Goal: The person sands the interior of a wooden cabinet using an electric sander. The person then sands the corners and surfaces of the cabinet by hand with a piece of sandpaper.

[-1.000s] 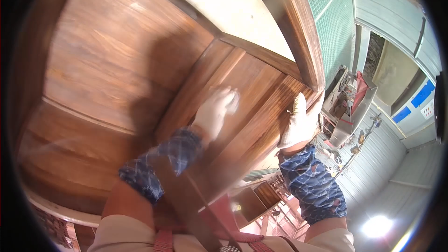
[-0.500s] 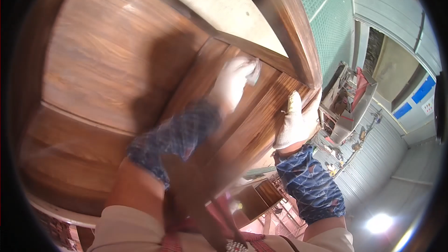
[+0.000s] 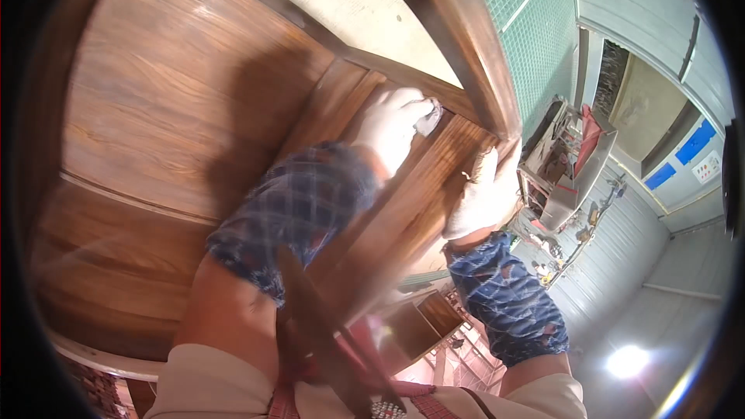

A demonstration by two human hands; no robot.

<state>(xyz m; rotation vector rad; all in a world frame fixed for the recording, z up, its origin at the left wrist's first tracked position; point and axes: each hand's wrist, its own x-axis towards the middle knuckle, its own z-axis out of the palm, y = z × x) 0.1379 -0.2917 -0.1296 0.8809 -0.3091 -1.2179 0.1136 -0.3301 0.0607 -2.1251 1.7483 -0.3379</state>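
A large brown wooden panel (image 3: 178,101) with raised framing fills the left and middle of the view. My left hand (image 3: 392,128), in a white glove, presses a small pale pad (image 3: 429,116) against the panel's upper corner, just under the wooden rail (image 3: 466,46). My right hand (image 3: 481,194), also in a white glove, grips the panel's right edge. Both forearms wear blue patterned sleeve covers (image 3: 508,302).
A green tiled wall (image 3: 535,23) rises behind the panel. To the right stand a metal rack with a red cloth (image 3: 570,163), grey corrugated walls and a doorway. A smaller wooden piece (image 3: 423,322) lies below between my arms.
My left hand has slid up the panel with the pad, from the middle strip to the upper corner under the rail. My right hand has stayed on the edge.
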